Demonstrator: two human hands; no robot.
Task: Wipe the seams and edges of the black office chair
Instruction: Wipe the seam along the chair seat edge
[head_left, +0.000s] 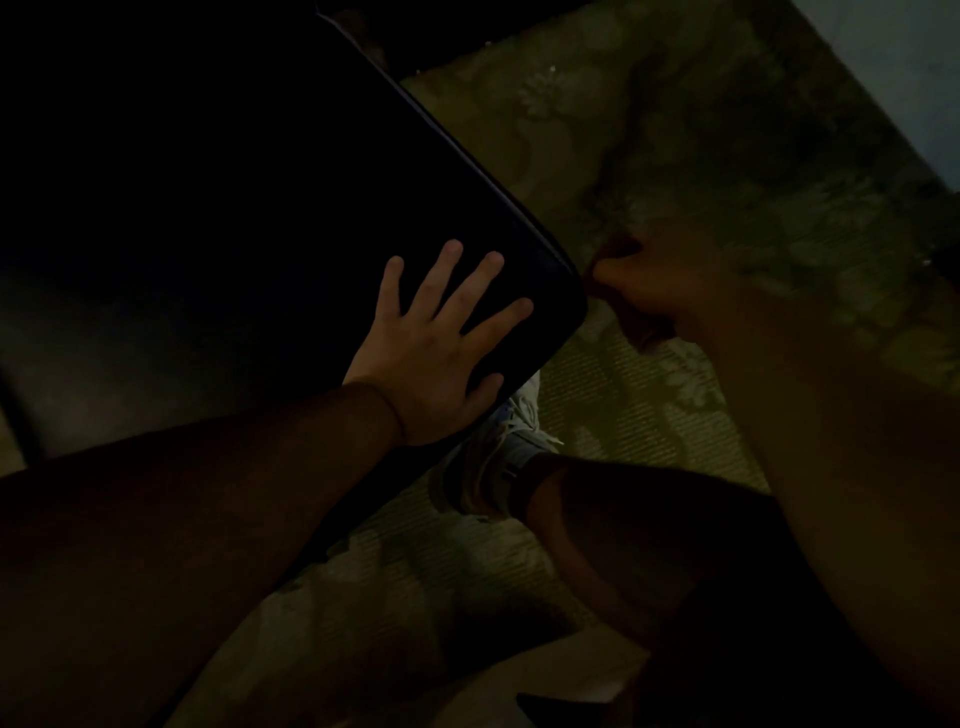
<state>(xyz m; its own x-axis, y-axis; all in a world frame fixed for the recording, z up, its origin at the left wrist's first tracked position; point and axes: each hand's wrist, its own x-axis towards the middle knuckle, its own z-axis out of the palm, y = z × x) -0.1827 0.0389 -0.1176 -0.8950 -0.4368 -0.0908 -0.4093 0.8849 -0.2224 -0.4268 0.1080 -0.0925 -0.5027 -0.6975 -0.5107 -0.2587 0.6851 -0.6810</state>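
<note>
The scene is very dark. The black office chair (260, 218) fills the upper left, its padded surface ending in a rounded corner with a piped seam along the right edge. My left hand (441, 343) lies flat on that surface just inside the corner, fingers spread and straight. My right hand (660, 291) is just off the corner to the right, fingers curled around a dark reddish cloth (631, 312) that touches the chair's corner edge. The cloth is mostly hidden by the hand and the gloom.
A pale patterned carpet (649, 415) covers the floor to the right and below. My leg and a light-coloured shoe (498, 457) stand under the chair's corner. A wall (893, 62) runs along the top right.
</note>
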